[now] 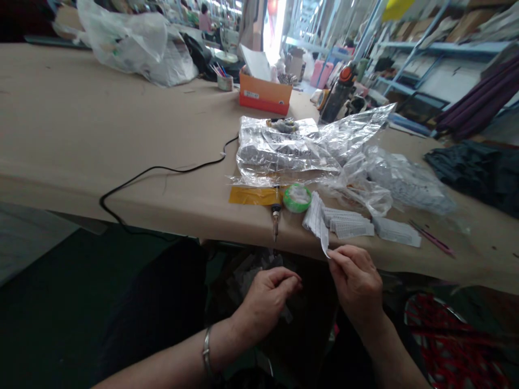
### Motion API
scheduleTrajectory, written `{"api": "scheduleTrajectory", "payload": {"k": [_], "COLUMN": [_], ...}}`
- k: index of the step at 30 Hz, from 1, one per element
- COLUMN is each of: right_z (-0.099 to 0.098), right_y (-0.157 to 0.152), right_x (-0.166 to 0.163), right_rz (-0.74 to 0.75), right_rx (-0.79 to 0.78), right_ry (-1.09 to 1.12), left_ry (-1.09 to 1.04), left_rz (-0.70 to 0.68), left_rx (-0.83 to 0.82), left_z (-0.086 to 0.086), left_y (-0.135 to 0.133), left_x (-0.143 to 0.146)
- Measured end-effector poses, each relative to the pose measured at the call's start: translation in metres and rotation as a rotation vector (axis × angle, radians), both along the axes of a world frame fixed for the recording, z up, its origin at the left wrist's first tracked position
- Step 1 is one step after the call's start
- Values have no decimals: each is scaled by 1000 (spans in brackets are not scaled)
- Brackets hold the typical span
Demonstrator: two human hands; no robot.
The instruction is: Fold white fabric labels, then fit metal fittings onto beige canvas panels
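Now, we see the right hand (357, 281) pinching the bottom tip of a white label strip (318, 224), which climbs away from it to the bench (81, 135) edge, its long axis slanting slightly left. The left hand (270, 297) hangs farther off, lower left, below the soldering iron (276, 216), fingers curled closed. Whether they enclose anything we cannot tell, because the lap beneath is dark clutter.

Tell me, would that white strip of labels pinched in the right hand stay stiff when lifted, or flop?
Probably floppy: the label strip bends over the table edge and droops to the right hand, which pinches its end. Likely very light, since a fingertip pinch holds it. It looks thin, so it may crease if tugged.
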State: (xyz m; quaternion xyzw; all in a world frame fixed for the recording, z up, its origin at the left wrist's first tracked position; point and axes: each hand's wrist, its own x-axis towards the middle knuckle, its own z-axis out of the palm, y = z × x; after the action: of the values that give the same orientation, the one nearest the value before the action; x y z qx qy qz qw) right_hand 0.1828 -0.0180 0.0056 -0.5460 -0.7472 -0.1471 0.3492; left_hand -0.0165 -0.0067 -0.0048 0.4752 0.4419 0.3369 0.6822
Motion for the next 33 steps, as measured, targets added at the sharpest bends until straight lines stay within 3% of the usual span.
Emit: {"api": "scheduleTrajectory", "payload": {"k": [3, 6, 11, 16, 19, 23, 28, 33], "right_z": [5, 7, 10, 5, -5, -13, -3, 3], "right_y": [-20, -38, -35, 1, 12, 10, -6, -32], "right_x": [-12, -24, -13, 26, 40, 50, 37, 3], "right_rz": [48, 123, 178, -174, -208, -138, -34, 336], "right_rx": [-12, -65, -122, -120, -150, -42, 13, -128], "right_ry": [3, 17, 45, -108, -210, -103, 187, 115], "left_ry": [-306, -501, -388, -210, -189, -152, -208, -412], "left_rz": [-46, -21, 36, -12, -26, -29, -42, -50], "left_rx": [-329, -471, -488, -453, -421, -445, -538, -542], "left_z": [15, 23, 26, 24, 20, 15, 20, 27], "left_y": [3, 8, 14, 11, 9, 10, 10, 9], "left_x": [23, 40, 51, 49, 48, 49, 50, 48]}}
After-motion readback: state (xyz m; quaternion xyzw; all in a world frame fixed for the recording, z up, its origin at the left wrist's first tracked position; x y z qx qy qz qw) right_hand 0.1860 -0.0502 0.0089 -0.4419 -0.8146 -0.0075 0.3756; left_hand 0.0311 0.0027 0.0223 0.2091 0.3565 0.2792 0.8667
